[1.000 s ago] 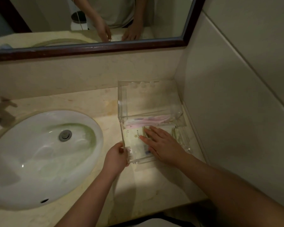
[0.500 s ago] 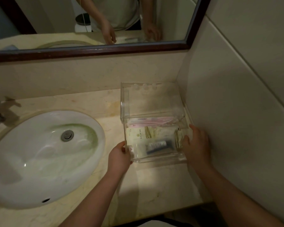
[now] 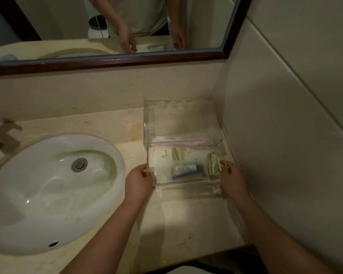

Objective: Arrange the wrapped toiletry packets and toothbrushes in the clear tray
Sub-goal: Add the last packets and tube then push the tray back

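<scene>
While both hands grip its near corners, the clear tray (image 3: 183, 123) sits right of centre in the frame, on the beige stone counter (image 3: 190, 220), close to the tiled side wall (image 3: 285, 135) at right. The left hand (image 3: 140, 179) is curled around the tray's near-left corner, thumb on the upper edge and fingers against the outer wall. The right hand (image 3: 233, 178) clasps the near-right corner in the same way, fingertips hooked over the rim. Neither hand holds any loose item.

Inside the tray, pink toothbrushes (image 3: 178, 141) in clear wrap lie crosswise along the rear part of the filled section, under the taller transparent back compartment. Nearer the camera lies a cream wrapped packet (image 3: 162, 158) printed with a small emblem and striped bands. On top of it rests a small dark tube with a white label (image 3: 186, 171), lying lengthwise from left to right. A second, striped packet (image 3: 213, 165) stands against the tray's right wall, just beside the right fingertips.

At the left of the frame is a white oval sink (image 3: 38, 194) with a metal drain. Along the top runs a dark-framed mirror (image 3: 127, 60), which reflects the person's torso and both hands.
</scene>
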Action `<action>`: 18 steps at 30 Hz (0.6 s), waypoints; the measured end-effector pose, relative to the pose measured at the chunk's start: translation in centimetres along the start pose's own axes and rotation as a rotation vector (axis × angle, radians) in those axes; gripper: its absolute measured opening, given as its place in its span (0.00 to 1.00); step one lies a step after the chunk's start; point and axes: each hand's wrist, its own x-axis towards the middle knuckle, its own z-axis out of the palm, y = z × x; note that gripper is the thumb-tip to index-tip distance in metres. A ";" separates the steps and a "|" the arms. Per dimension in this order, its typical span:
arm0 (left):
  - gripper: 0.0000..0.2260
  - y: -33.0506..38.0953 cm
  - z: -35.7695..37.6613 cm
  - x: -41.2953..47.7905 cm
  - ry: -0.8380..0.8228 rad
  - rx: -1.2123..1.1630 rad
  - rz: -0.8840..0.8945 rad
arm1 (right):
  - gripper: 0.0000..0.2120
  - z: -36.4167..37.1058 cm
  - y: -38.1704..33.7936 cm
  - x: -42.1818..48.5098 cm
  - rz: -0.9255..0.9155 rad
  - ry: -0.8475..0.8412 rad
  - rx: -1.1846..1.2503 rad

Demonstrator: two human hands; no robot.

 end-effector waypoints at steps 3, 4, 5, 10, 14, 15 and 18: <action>0.12 0.2 0.0 0.8 0.036 0.011 0.003 | 0.15 0.2 -0.7 0.0 0.001 0.006 0.027; 0.12 0.4 0.0 1.0 0.044 0.011 -0.002 | 0.14 0.3 -0.9 0.1 -0.008 0.010 0.031; 0.13 0.5 0.0 1.2 0.049 0.000 -0.007 | 0.13 0.3 -1.2 0.0 -0.021 0.013 0.028; 0.13 1.5 0.7 1.3 0.052 -0.069 -0.065 | 0.33 0.9 -3.1 0.1 0.094 -0.022 -0.030; 0.16 2.2 1.3 2.0 0.092 -0.035 -0.054 | 0.46 1.8 -4.7 1.0 0.192 -0.020 -0.179; 0.15 2.4 1.4 2.3 0.100 -0.027 -0.049 | 0.46 1.9 -5.1 1.3 0.215 -0.017 -0.193; 0.14 2.6 1.5 2.8 0.128 -0.009 -0.057 | 0.46 2.4 -6.3 2.4 0.297 0.016 -0.219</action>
